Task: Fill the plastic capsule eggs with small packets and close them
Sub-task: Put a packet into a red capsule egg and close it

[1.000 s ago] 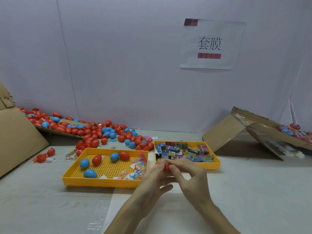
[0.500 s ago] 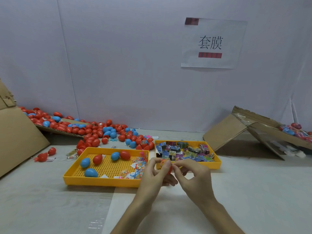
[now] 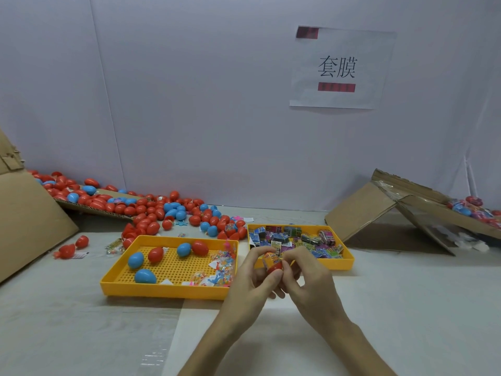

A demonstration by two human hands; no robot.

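Note:
My left hand (image 3: pixel 250 280) and my right hand (image 3: pixel 309 283) meet above the table in front of the two yellow trays. Together they pinch one red capsule egg (image 3: pixel 274 267) whose upper part is covered by an orange printed sleeve (image 3: pixel 272 258). The left tray (image 3: pixel 162 290) holds several red and blue eggs and small clear packets (image 3: pixel 221 270) at its right end. The right tray (image 3: pixel 348 263) is filled with small printed sleeves or packets (image 3: pixel 295 240).
A big heap of red and blue eggs (image 3: pixel 151 210) lies behind the left tray, spilling off a cardboard sheet. Cardboard (image 3: pixel 24 221) leans at far left. A folded cardboard box (image 3: pixel 379 213) with more items stands at the right. A paper sign (image 3: pixel 339 69) hangs on the wall.
Both hands have shifted slightly and turned the egg; the orange printed sleeve over its upper part now shows, where earlier only a red egg peeked between the fingers.

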